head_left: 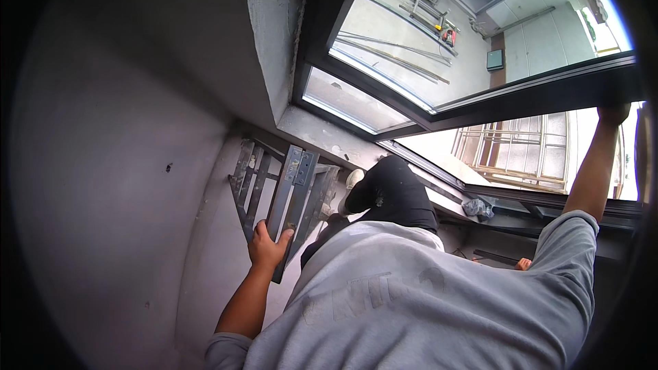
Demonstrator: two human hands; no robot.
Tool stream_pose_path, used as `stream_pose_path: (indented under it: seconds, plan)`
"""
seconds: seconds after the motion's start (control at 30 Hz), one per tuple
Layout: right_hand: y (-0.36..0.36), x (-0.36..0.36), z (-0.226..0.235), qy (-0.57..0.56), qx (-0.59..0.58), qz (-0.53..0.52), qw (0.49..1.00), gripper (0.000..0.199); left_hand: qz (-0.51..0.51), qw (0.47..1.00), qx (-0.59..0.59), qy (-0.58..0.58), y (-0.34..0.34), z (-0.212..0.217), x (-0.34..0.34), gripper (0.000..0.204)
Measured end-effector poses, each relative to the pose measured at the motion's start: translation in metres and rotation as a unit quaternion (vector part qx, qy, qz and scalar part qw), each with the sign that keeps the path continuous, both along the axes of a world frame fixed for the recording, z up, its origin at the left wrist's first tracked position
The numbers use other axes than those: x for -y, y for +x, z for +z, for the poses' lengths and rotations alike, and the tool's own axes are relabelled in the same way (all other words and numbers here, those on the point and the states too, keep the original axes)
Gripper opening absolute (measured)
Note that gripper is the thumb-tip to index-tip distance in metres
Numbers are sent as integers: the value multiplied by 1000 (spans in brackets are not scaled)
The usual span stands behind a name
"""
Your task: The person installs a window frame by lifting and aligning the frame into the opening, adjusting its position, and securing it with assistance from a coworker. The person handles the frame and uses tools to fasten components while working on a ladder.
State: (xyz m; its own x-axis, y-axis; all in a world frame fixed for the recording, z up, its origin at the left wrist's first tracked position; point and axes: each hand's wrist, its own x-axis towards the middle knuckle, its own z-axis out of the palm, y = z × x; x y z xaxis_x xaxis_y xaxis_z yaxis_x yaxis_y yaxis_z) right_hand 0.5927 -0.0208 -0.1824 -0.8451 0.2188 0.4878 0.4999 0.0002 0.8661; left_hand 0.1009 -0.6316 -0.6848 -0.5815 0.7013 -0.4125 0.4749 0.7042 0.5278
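Observation:
My left hand [269,245] is wrapped round a grey metal rail of a stepladder [277,202], thumb on one side and fingers on the other. Bolted hinge plates show near the rail's upper end. Far out to the right, my right hand [613,113] grips the edge of a dark-framed glass window sash [528,89]; shadow and the frame hide most of its fingers. The sash stands swung out of its frame at an angle. My bent leg in black trousers [401,192] is at the window sill, with a light shoe by the ladder.
A bare plaster wall [116,178] rises on the left. A crumpled clear plastic bag [478,207] lies by the sill. Through the glass are long metal strips [397,55] and a red tool [449,36]; below the sash is a barred window [514,147]. A small orange shape [524,264] is unclear.

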Motion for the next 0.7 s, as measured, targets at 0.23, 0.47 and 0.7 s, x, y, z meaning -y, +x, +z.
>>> stream_pose_path:
  seconds: [0.23,0.47,0.7]
  plan:
    - [1,3,-151,-717,-499,474,114,51,12,999,-21,25,1,-2,5,77]
    - [-35,39,-278,-638,-632,432,81,49,-34,994,-81,65,-1,2,8,87]
    - [-35,45,-320,-565,-740,366,-8,43,48,976,-213,-13,33,2,-10,98]
